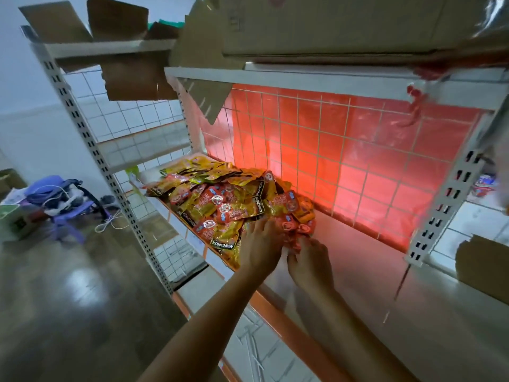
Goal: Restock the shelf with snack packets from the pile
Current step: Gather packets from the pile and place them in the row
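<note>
A pile of yellow and red snack packets (220, 194) lies on the left half of a white shelf (385, 271) with an orange front edge. My left hand (260, 244) rests palm-down on the near right edge of the pile, fingers spread over the packets. Right beside it, my right hand (309, 261) is curled around a few red packets (296, 238) at the pile's corner. The right half of the shelf board is bare. A wire grid with a red backing (344, 150) closes the shelf behind.
Cardboard boxes (330, 23) sit on the shelf above, one flap (206, 97) hanging down at the left. More cardboard (482, 268) lies at the right. A purple stool (68, 205) with clutter stands on the glossy floor at the left.
</note>
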`<state>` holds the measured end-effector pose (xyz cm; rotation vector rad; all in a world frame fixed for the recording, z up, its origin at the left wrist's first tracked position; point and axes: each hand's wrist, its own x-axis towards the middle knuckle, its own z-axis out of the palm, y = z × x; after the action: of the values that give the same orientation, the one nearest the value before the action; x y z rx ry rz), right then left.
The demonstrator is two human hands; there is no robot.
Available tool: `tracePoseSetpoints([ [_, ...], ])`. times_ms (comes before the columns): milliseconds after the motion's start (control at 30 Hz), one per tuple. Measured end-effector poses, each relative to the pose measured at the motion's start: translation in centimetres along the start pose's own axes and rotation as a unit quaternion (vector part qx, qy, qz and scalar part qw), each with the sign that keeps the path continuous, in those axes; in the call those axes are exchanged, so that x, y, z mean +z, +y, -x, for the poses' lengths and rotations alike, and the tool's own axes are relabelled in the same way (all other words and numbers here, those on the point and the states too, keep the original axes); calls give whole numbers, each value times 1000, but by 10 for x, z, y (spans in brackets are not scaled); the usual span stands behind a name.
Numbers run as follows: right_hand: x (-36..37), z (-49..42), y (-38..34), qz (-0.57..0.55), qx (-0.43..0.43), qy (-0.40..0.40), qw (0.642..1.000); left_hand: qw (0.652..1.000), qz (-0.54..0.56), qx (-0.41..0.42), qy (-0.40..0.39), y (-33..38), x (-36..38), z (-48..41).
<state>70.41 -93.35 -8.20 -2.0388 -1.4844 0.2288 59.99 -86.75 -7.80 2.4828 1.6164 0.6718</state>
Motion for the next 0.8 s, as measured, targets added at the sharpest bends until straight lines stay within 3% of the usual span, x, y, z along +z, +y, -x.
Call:
tracePoseSetpoints([
  [133, 24, -24, -18, -19, 42, 31, 998, 1000, -7, -8, 0, -35, -1, -31],
  [467, 75, -66, -60, -37, 246, 34, 968, 999, -10, 20, -29, -106, 2, -82],
  [600, 86, -72, -74, -11, 278, 87, 956, 998, -17, 48, -29, -116, 4, -87],
  [800, 87, -77, -71, -16, 258, 110, 960, 996, 10, 83, -24, -124, -1, -97],
])
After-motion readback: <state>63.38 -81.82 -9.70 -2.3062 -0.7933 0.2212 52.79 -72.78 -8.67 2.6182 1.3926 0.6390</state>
